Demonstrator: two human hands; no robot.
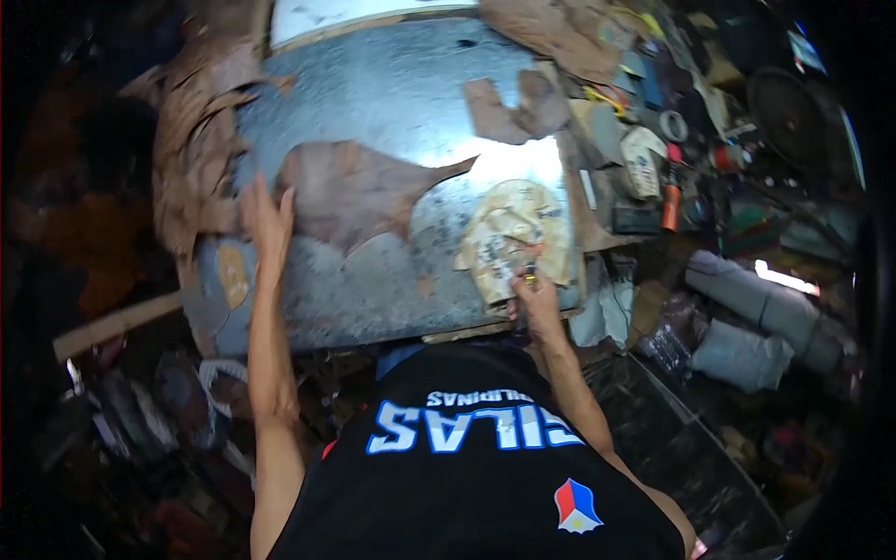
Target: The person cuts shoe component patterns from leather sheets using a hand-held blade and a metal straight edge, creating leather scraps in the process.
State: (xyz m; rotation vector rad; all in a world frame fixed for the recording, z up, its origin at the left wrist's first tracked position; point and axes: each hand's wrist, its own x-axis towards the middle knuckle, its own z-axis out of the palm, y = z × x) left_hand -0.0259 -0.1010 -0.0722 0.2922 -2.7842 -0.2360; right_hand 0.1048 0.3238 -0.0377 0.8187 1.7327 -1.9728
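My left hand (270, 222) reaches forward at the left edge of a brown piece of leather (350, 191), its thumb and fingers apart and a little blurred. This leather lies flat on the metal-topped table (336, 299) and has scalloped cut-outs along its near edge. My right hand (538, 301) is closed around a small tool (530, 277) with a yellowish band; its exact kind does not show. Beneath and just beyond that hand lies a pale, worn, rounded pattern piece (511, 219) with marks on it.
Crumpled brown leather (191, 159) hangs over the table's left side. A smaller leather offcut (513, 107) lies at the back right. To the right are an orange-bodied tool (671, 205), a roll of tape (673, 126) and wrapped rolls (761, 294). A tan oval piece (231, 275) sits near the left edge.
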